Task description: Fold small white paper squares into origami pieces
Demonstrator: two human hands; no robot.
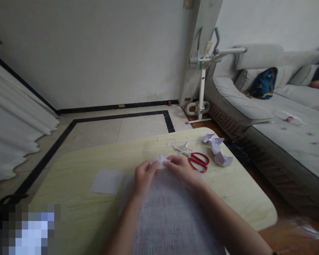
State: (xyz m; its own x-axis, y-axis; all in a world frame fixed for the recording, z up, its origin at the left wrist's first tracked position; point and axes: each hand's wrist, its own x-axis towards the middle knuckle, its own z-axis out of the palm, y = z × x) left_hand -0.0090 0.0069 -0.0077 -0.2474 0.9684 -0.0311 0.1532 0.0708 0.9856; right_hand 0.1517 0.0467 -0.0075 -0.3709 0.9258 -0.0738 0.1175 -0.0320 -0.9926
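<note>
Between my two hands is a small piece of folded white paper [161, 160] with a raised peak. My left hand [145, 174] pinches its left side with thumb and fingers. On the right side, my right hand [181, 169] grips it the same way. Beneath both hands lies a large lined sheet [170, 216] covered in writing, too blurred to read. Red-handled scissors [199, 161] rest just beyond my right hand. A square of white paper [107, 181] lies flat to the left of my left hand.
Several folded paper shapes [218, 150] sit at the table's right edge. Thin paper scraps [182, 145] are scattered near the scissors' tips. The pale wooden table [77, 209] has rounded corners. A grey sofa [244, 102] with a blue bag [266, 83] stands right, near white exercise equipment [202, 81].
</note>
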